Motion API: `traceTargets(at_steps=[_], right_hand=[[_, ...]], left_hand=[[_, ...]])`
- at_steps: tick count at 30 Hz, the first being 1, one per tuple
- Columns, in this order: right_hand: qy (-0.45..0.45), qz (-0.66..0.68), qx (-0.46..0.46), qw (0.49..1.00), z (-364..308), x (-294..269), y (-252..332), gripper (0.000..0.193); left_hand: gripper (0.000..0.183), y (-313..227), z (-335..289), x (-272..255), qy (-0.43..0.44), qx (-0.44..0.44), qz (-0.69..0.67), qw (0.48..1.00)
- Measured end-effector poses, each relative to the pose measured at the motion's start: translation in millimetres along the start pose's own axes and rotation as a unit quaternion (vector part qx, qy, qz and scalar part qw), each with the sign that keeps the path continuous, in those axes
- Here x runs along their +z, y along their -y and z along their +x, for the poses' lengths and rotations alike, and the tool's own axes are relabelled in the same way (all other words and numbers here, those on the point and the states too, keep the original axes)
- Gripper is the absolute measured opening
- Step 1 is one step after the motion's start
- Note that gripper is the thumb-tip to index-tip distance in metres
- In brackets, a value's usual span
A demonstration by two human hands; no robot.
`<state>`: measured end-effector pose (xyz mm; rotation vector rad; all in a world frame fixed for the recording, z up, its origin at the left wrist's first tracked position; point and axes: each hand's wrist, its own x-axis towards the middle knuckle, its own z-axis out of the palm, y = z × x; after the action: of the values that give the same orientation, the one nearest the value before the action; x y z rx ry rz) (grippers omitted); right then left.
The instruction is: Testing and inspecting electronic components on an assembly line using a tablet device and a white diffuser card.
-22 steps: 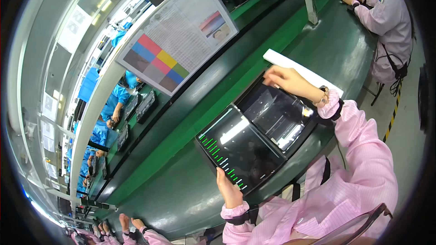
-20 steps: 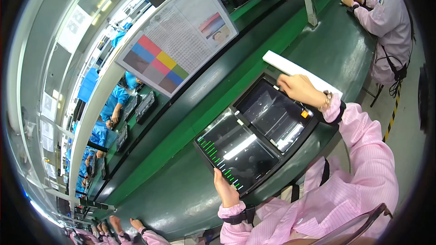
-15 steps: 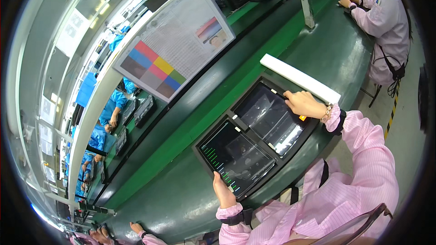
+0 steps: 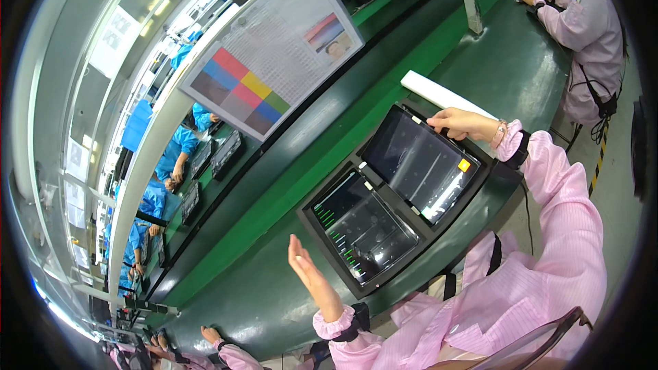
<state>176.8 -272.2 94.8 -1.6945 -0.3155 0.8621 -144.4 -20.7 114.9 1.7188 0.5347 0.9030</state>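
Observation:
Before me a black tray holds two tablets side by side. The left tablet lies in its compartment, its dark screen lit with a column of green marks. On the right tablet the dark glass is glossy, with an orange sticker near one corner. My right hand is closed at this tablet's far right edge, fingers curled over it; that edge looks slightly raised. Some fingertips are hidden behind it. My left hand holds nothing and hovers beside the tray's left edge, fingers stretched out.
A long white bar lies beyond the tray on the green bench. A sign board with colour blocks stands at the far side. Co-workers in blue sit across the line, and one in pink sits at far right.
My left hand has let go of the tray's left edge and moved left. My right hand has shifted from the right tablet's face to its far edge, and that tablet looks tilted.

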Motion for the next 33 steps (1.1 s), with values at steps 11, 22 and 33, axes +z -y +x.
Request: traceTargets(at_steps=[11,22,33], right_hand=[[-0.135,-0.169,-0.32,0.922,-24.5,50.3,9.3,0.024],[-0.037,0.032,-0.363,0.93,-89.1,100.0,29.8,0.02],[0.049,0.117,-0.458,0.88,-79.5,126.5,76.4,0.04]], left_hand=[[0.031,4.6,-37.9,45.7,0.211,-0.083,-0.108,0.968],[0.046,14.2,-40.5,69.0,0.083,-0.214,-0.383,0.895],[0.04,0.5,-57.0,48.2,0.01,-0.168,-0.373,0.912]])
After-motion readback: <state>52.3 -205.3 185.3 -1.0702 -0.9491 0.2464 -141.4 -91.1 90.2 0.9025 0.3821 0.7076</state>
